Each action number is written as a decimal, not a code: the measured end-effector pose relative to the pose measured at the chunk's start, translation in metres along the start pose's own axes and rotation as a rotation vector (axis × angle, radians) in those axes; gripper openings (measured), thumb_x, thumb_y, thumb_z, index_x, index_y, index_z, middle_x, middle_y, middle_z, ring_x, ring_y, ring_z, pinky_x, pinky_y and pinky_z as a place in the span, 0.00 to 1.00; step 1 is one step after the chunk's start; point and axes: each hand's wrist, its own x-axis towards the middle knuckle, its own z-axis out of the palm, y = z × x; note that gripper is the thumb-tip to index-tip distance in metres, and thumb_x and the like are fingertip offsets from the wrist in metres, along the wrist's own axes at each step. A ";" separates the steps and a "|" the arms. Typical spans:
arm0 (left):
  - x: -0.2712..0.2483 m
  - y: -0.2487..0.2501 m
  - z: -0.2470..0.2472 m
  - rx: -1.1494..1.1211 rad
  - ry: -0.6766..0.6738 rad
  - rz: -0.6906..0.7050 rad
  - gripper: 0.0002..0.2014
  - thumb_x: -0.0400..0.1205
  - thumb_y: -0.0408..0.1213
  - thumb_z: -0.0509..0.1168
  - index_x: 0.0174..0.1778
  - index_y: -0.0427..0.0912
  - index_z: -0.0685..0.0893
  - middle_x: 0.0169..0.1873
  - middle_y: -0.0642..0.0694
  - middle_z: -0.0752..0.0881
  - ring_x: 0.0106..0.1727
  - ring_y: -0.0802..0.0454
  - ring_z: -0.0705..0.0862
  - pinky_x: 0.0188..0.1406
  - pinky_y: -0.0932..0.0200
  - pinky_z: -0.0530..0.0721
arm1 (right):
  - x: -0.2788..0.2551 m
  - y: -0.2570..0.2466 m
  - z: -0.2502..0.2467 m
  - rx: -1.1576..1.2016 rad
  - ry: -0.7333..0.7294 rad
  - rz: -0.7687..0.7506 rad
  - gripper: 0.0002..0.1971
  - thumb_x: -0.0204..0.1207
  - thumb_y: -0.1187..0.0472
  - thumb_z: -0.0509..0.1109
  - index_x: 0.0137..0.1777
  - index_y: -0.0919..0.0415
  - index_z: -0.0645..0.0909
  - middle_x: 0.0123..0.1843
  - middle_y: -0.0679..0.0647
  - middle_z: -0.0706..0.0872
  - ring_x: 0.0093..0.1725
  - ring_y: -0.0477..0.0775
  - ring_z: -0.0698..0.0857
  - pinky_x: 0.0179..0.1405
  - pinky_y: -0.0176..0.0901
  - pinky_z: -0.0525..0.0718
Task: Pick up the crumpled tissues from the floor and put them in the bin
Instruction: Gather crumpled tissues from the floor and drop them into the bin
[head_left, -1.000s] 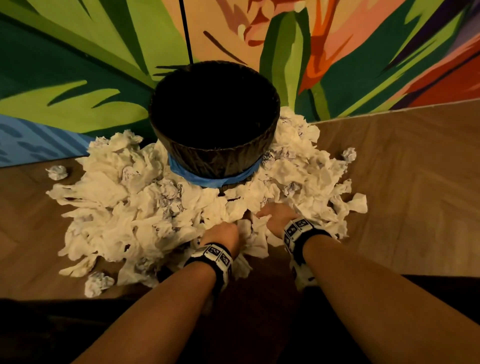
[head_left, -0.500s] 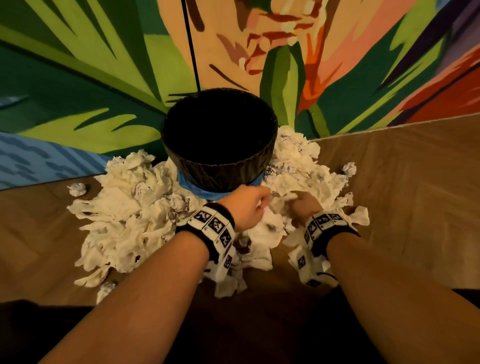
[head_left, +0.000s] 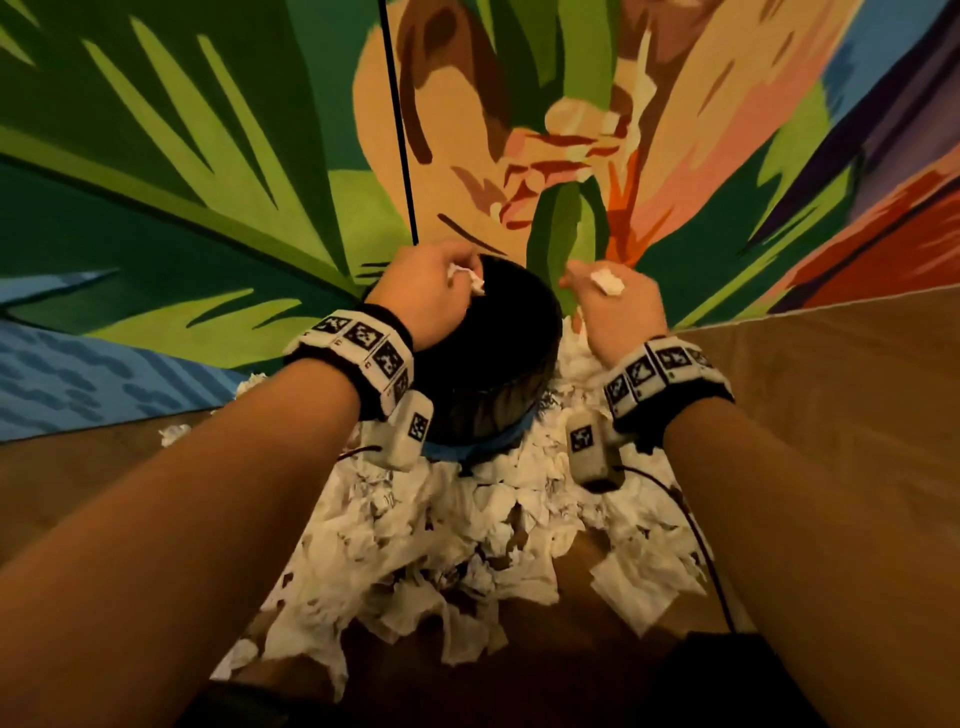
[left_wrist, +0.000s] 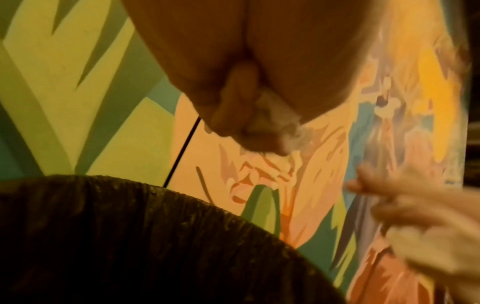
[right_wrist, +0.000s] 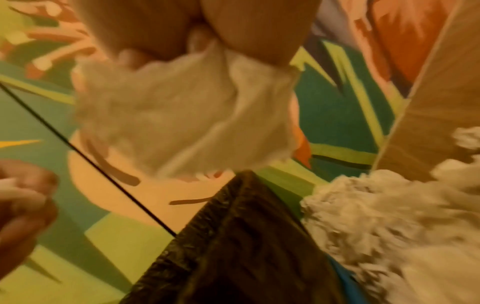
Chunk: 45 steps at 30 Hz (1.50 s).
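A round bin (head_left: 498, 384) lined with a black bag stands on the wooden floor against the painted wall. A big heap of white crumpled tissues (head_left: 441, 545) lies around its base. My left hand (head_left: 436, 291) is raised over the bin's left rim and grips a small crumpled tissue (head_left: 465, 278), which also shows between its curled fingers in the left wrist view (left_wrist: 272, 115). My right hand (head_left: 613, 296) hovers just right of the bin's rim and grips another tissue (head_left: 605, 280); in the right wrist view that tissue (right_wrist: 182, 115) hangs below the palm above the bin's edge (right_wrist: 241, 216).
A painted wall (head_left: 208, 182) with green leaves and orange shapes rises right behind the bin. The wooden floor (head_left: 831, 405) runs out to the right. A thin black cord (head_left: 397, 130) runs down the wall. More tissues (right_wrist: 389, 226) are piled right of the bin.
Both hands have risen from the heap in front of the bin to its rim, each carrying a tissue. The head view has moved closer and tilted up.
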 end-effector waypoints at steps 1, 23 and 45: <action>0.003 -0.006 -0.001 0.055 0.008 -0.020 0.10 0.80 0.31 0.57 0.39 0.47 0.82 0.28 0.49 0.81 0.32 0.47 0.78 0.30 0.59 0.68 | 0.006 -0.010 0.005 -0.014 -0.014 -0.007 0.19 0.80 0.43 0.67 0.29 0.49 0.81 0.23 0.43 0.81 0.21 0.37 0.77 0.24 0.28 0.73; -0.011 -0.073 0.029 0.087 -0.111 -0.263 0.36 0.76 0.36 0.75 0.81 0.47 0.68 0.76 0.41 0.73 0.75 0.42 0.73 0.74 0.51 0.72 | 0.007 0.012 0.073 -0.426 -0.316 -0.192 0.10 0.74 0.65 0.71 0.42 0.47 0.87 0.39 0.45 0.86 0.40 0.46 0.83 0.42 0.35 0.77; -0.123 -0.067 0.051 0.029 -0.210 0.210 0.13 0.85 0.45 0.60 0.35 0.49 0.78 0.22 0.51 0.77 0.24 0.55 0.77 0.27 0.55 0.75 | -0.034 0.122 -0.032 -0.482 -0.191 0.070 0.23 0.79 0.55 0.68 0.23 0.56 0.67 0.23 0.51 0.67 0.28 0.54 0.68 0.27 0.43 0.62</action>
